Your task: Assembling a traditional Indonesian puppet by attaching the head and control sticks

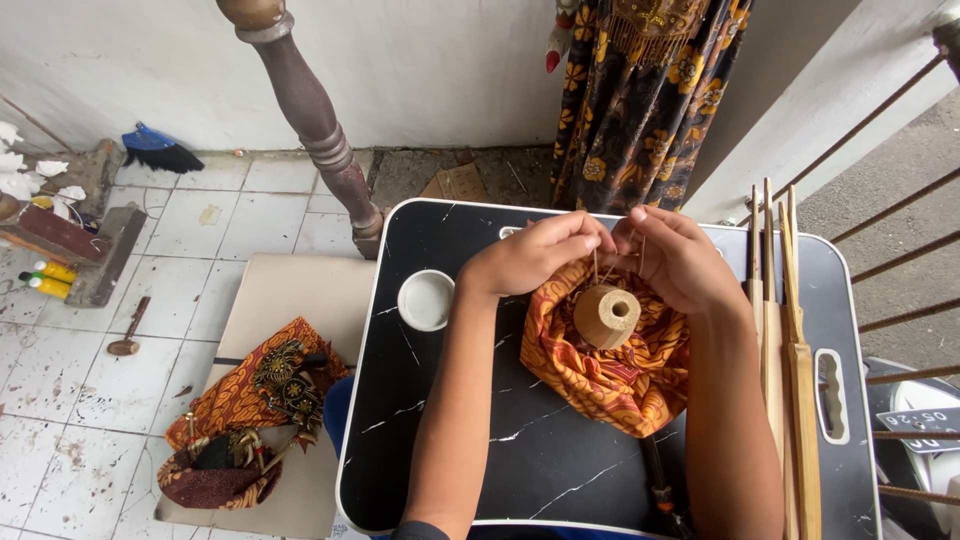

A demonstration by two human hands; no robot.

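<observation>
Both forearms ran up from the frame bottom over a black marble-pattern lap desk (450, 440) w/ white rim. Left hand (535, 255) and right hand (675, 260) were curled, fingertips pinching thin wooden sticks (597, 266) standing up out of a tan cylindrical wooden block (606, 316), prob. to keep them upright. Block sat nested in bunched orange batik cloth (600, 375) mid-desk, cloth likely cradling it. Small white round bowl (426, 299) just left. Long bamboo slats (790, 350) along the right edge. No labels readable; yellow bottles (50, 280) on floor far left.
</observation>
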